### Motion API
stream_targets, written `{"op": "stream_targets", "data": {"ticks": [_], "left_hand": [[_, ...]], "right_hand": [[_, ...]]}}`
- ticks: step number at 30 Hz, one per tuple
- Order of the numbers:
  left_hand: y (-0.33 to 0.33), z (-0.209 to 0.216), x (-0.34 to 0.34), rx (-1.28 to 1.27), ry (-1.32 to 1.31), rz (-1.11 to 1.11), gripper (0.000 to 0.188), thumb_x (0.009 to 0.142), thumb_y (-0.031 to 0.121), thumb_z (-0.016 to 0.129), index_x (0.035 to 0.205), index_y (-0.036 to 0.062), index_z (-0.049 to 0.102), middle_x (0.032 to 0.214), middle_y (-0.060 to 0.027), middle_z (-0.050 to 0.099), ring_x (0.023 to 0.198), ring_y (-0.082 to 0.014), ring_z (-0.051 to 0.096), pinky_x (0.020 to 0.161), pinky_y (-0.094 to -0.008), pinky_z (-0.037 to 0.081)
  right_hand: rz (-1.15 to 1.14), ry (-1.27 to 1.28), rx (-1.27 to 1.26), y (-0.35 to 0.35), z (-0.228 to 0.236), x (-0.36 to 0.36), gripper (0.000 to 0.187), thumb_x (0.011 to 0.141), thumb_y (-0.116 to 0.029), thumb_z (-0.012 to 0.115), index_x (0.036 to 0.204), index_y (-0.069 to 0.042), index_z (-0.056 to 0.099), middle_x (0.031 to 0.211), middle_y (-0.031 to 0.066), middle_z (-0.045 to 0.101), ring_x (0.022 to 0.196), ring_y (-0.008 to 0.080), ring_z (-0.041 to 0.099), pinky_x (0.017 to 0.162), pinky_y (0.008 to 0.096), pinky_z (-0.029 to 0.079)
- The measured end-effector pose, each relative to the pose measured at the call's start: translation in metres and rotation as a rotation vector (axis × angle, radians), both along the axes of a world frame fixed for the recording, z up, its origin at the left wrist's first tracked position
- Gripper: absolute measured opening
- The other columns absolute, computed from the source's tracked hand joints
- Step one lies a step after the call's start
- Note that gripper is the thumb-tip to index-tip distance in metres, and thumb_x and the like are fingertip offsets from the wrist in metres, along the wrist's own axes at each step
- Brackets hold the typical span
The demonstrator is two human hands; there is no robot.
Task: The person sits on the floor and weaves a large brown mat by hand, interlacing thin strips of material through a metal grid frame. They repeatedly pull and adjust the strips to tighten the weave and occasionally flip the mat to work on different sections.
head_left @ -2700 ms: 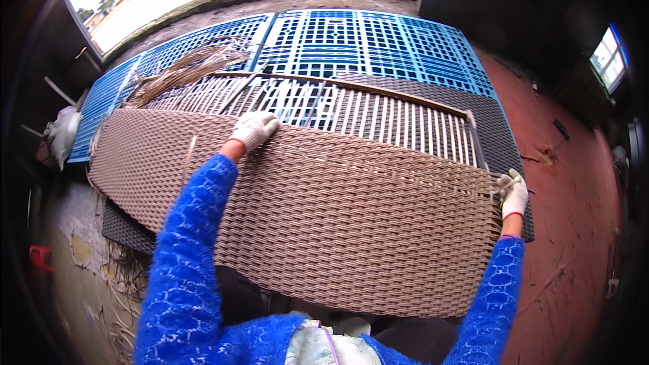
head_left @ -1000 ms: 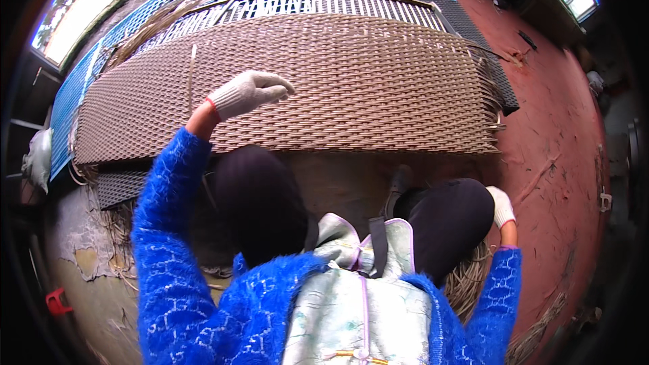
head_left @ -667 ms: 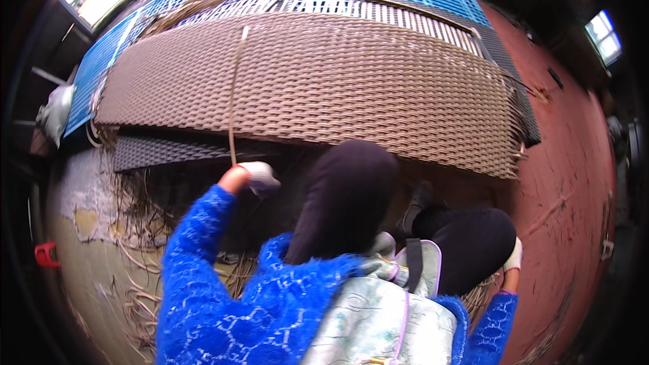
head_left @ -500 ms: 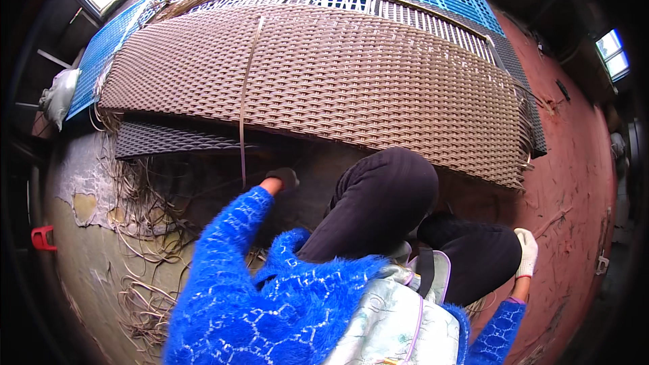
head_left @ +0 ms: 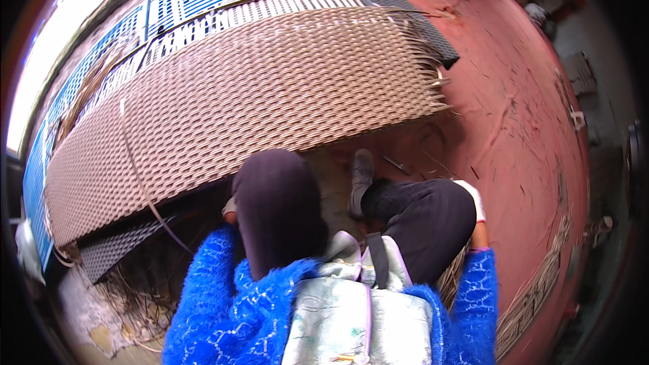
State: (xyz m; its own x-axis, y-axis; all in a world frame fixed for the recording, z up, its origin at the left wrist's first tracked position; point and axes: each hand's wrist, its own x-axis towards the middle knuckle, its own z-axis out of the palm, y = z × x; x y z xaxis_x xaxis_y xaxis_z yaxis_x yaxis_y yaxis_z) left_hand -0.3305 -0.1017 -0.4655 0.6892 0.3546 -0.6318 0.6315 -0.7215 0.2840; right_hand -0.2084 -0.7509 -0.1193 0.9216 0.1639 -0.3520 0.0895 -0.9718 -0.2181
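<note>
Strand (head_left: 136,172) of flat brown weaving is hanging over the left part of a brown wicker panel (head_left: 263,84), which is lying ahead of the person. The left hand (head_left: 230,211) is mostly hiding behind the left knee (head_left: 278,206), so its grip cannot be told. The gloved right hand (head_left: 472,199) is showing beside the right knee (head_left: 443,213), partly hidden, whether clenched or released impossible to tell.
</note>
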Motion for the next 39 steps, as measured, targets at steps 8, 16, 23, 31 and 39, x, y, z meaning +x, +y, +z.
{"op": "stream_targets", "data": {"ticks": [8, 16, 23, 31, 39], "left_hand": [[-0.005, 0.047, -0.041, 0.048, -0.078, 0.093, 0.042, 0.095, 0.040, 0.061, 0.113, 0.0053, 0.074, 0.112, -0.0172, 0.074, 0.109, -0.0346, 0.069, 0.096, -0.0439, 0.053], [-0.063, 0.121, -0.115, -0.027, -0.062, 0.164, 0.040, 0.095, 0.039, 0.061, 0.113, 0.0053, 0.075, 0.110, -0.0161, 0.074, 0.107, -0.0328, 0.068, 0.094, -0.0427, 0.053], [-0.117, 0.146, -0.063, -0.128, -0.035, 0.021, 0.038, 0.096, 0.037, 0.061, 0.112, 0.0053, 0.075, 0.109, -0.0151, 0.074, 0.106, -0.0312, 0.068, 0.094, -0.0417, 0.053], [-0.247, 0.151, 0.114, -0.345, -0.123, -0.493, 0.037, 0.097, 0.036, 0.061, 0.111, 0.0054, 0.075, 0.107, -0.0139, 0.074, 0.104, -0.0294, 0.068, 0.093, -0.0405, 0.053], [-0.421, 0.209, 0.158, -0.538, -0.153, -0.996, 0.035, 0.097, 0.034, 0.061, 0.111, 0.0054, 0.075, 0.105, -0.0128, 0.074, 0.103, -0.0276, 0.068, 0.092, -0.0393, 0.054]], "right_hand": [[-0.117, 0.131, -0.285, 0.038, -0.111, 0.063, 0.030, 0.090, -0.029, 0.056, 0.110, -0.015, 0.075, 0.112, 0.0182, 0.073, 0.103, 0.0351, 0.072, 0.090, 0.0466, 0.057], [-0.038, -0.221, -0.267, 0.062, -0.268, 0.115, 0.021, 0.094, -0.021, 0.056, 0.111, -0.014, 0.065, 0.111, 0.0084, 0.068, 0.107, 0.0297, 0.064, 0.083, 0.0457, 0.052], [-0.133, -0.107, -0.320, 0.055, -0.308, 0.070, 0.027, 0.091, -0.015, 0.054, 0.087, -0.016, 0.080, 0.087, 0.0101, 0.078, 0.085, 0.0295, 0.077, 0.069, 0.0427, 0.057], [-0.864, -0.340, 0.629, 0.007, -0.161, 0.001, 0.021, 0.100, -0.034, 0.054, 0.101, -0.015, 0.063, 0.081, 0.0108, 0.071, 0.078, 0.0367, 0.069, 0.066, 0.0504, 0.051], [-0.881, -1.059, 0.816, -0.048, 0.085, -0.091, 0.013, 0.099, -0.018, 0.061, 0.106, -0.007, 0.066, 0.076, 0.0064, 0.064, 0.066, 0.0133, 0.063, 0.060, 0.0326, 0.049]]}}
